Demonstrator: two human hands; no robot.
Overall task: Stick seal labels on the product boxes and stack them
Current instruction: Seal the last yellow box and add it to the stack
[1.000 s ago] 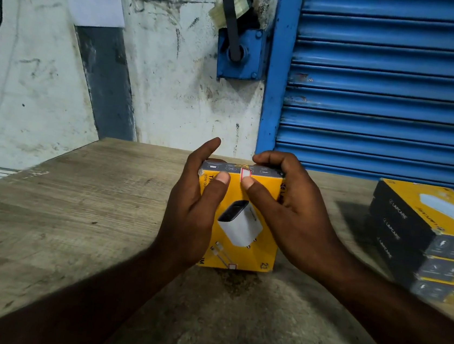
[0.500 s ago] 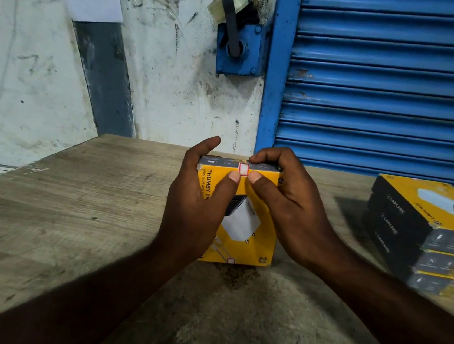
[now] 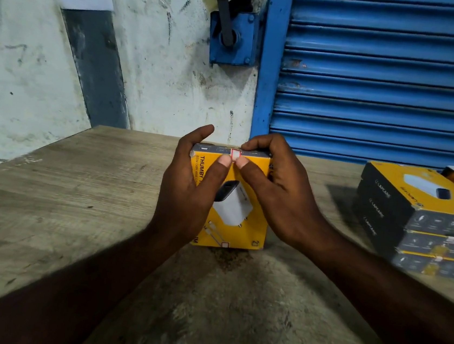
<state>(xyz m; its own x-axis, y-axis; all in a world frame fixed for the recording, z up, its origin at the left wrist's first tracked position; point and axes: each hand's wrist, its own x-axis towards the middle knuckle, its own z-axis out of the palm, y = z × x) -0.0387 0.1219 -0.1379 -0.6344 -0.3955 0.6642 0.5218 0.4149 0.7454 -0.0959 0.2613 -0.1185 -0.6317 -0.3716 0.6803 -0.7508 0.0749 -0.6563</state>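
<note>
Both hands are clamped on the box (image 3: 250, 234), which stands on its lower edge mid-bench (image 3: 76, 197). The left hand (image 3: 189, 193) wraps its left side, the right hand (image 3: 279, 195) curls over the top, and both thumbs press just beside the label (image 3: 235, 153) folded over the top edge. The box is closed so no telling what's inside, there's just a charger printed on the front. Well off to the right there's a stack (image 3: 424, 219) of three shut boxes.

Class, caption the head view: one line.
Left hand and right hand press a seal label onto a yellow box near the stack.
</note>
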